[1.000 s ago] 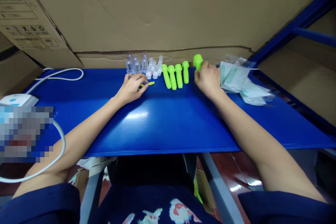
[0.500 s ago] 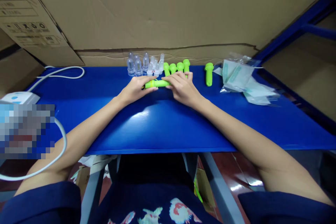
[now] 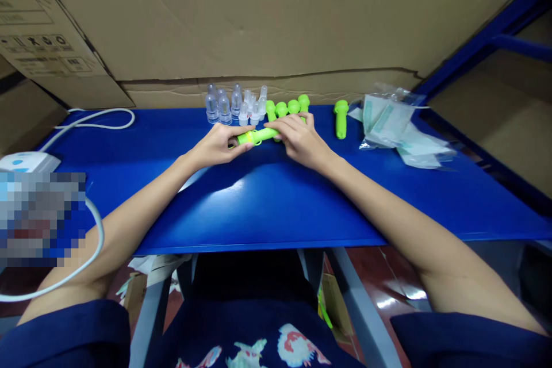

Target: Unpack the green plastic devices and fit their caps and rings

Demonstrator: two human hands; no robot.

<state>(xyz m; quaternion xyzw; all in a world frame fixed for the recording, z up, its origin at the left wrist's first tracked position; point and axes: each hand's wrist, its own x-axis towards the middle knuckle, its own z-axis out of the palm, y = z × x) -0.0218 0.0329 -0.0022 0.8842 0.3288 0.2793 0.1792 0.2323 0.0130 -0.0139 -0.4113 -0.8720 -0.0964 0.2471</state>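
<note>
A bright green flashlight-shaped plastic piece [image 3: 264, 134] is held level between my two hands, above the blue table [image 3: 241, 207]. My left hand [image 3: 215, 145] pinches its wider left end, where a yellow band and a small loop show. My right hand [image 3: 304, 141] has its fingers over the narrow right end, hiding that tip. Just behind my right hand, several similar green pieces [image 3: 294, 106] stand in a row, their lower parts partly covered. Left of them are clear plastic bottle-shaped caps [image 3: 223, 109] and smaller whitish nozzle-like pieces [image 3: 254, 112].
One more green piece [image 3: 341, 121] sits apart on the right, beside clear bags with pale green-white packets [image 3: 388, 121]. A white box [image 3: 30, 161] and white cable [image 3: 106, 118] occupy the left. Cardboard [image 3: 259, 17] closes off the back; a blue frame [image 3: 487, 40] rises at right.
The held green piece has tilted slightly, its left end now lower and nearer me. My left hand has shifted slightly left. The whole view has moved a little.
</note>
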